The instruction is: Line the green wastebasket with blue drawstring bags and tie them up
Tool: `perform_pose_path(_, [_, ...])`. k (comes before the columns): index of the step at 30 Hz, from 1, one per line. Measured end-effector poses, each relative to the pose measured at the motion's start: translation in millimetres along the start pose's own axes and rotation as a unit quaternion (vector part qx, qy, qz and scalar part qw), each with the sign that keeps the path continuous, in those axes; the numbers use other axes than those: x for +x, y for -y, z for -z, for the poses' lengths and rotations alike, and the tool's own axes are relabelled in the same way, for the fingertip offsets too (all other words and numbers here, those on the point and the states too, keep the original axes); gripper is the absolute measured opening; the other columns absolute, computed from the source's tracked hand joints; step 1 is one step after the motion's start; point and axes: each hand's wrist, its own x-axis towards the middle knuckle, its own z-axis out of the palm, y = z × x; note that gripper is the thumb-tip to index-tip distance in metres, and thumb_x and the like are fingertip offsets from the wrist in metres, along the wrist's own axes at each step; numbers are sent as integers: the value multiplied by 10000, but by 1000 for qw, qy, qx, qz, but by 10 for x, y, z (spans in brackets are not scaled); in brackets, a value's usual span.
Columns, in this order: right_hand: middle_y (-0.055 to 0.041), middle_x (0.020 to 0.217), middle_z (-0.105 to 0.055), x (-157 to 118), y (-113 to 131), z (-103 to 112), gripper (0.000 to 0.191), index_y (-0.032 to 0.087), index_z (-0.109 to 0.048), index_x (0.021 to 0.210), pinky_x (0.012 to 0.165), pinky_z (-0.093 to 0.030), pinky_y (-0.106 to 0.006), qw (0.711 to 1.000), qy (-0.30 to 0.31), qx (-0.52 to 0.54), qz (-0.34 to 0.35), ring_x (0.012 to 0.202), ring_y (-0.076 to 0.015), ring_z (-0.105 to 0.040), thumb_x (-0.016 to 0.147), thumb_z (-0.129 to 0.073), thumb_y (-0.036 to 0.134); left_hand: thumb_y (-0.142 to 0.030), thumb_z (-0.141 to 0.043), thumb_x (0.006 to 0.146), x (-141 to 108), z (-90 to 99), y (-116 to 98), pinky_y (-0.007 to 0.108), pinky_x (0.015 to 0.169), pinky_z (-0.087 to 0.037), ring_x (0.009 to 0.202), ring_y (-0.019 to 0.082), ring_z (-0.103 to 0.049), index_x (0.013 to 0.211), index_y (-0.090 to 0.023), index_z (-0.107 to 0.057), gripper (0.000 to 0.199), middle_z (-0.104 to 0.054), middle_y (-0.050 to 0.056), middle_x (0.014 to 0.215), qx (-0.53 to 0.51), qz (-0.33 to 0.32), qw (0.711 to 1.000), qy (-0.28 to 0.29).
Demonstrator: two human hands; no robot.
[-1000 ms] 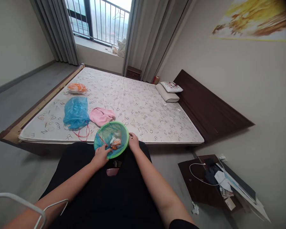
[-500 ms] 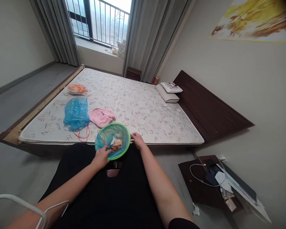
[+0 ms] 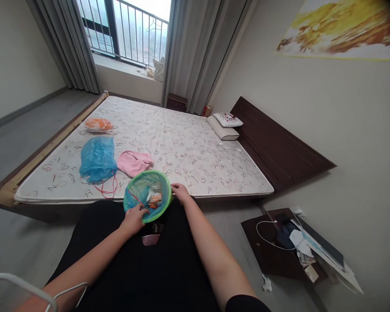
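**Green mesh hoop up front, both your hands on it**

You're right at the near edge of a wide white letter-print mattress [image 3: 195, 173], with a dark wooden headboard [image 3: 279, 147] lying at a slant against the far right wall. Along the mattress's left side sit a crumpled blue plastic bag [image 3: 98, 159], a soft pink cloth [image 3: 133, 162] and a knotted orange-and-white bag [image 3: 98, 125], all within easy reach of where you are. A thin red cord [image 3: 110, 190] trails from the blue bag toward the mattress edge.

The main piece is a round green-rimmed mesh hoop [image 3: 139, 190], tilted toward you over your black-clothed lap [image 3: 94, 245]. That tilt seems to keep its inside in your view, though I can't tell if the lap bears its weight. Your left hand [image 3: 134, 219] is curled on the lower rim and mesh, but whether it's clamped there I can't tell. Your right hand [image 3: 181, 193] sits at the right rim, fingers loosely together, not wrapped around it, likely steadying. Inside, a small white-and-orange bundle [image 3: 154, 200] lies against the mesh.
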Motion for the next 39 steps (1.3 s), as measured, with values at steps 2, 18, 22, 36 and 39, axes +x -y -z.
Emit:
perform_pose_path(2, [8,789,-618,10,17,-21,203,163,-625,819,642,-473,-220,1000,-4,8,9,710,-102,-567,707,-744,283,-146,-712,687,-4,3,-5,475,1025,-395,1244,343,-559,1093,-254,-753,422,-570,135,1303,-3,1,1000,-1])
perform_pose_path(18, [55,679,-538,-40,-33,165,274,224,-433,857,554,-449,-201,989,24,134,-50,536,-70,-475,804,-672,347,-116,-665,706,1,-76,56,418,999,-388,1120,291,-593,1135,-223,-722,446,-581,109,1171,37,-42,998,1])
perform_pose_path(22, [63,652,-514,-46,-17,244,299,229,-428,861,497,-403,-189,990,36,120,-69,495,-66,-458,786,-698,332,-145,-653,734,-1,-77,56,411,988,-381,1121,285,-593,1123,-230,-722,404,-582,108,1162,51,-53,997,0])
perform_pose_path(36, [16,837,-586,-90,149,410,294,215,-618,937,683,-398,-250,989,27,-143,37,746,-132,-516,670,-735,182,-156,-638,749,-3,-65,23,402,1001,-362,1121,281,-586,1093,-231,-717,360,-583,107,1150,71,-75,995,-2])
perform_pose_path(39, [-11,920,-578,-49,143,391,251,204,-602,848,777,-379,-262,979,-34,-190,72,879,-157,-499,644,-703,97,-139,-635,737,2,-76,33,403,994,-370,1113,283,-591,1094,-227,-717,377,-589,110,1155,73,-82,994,-11])
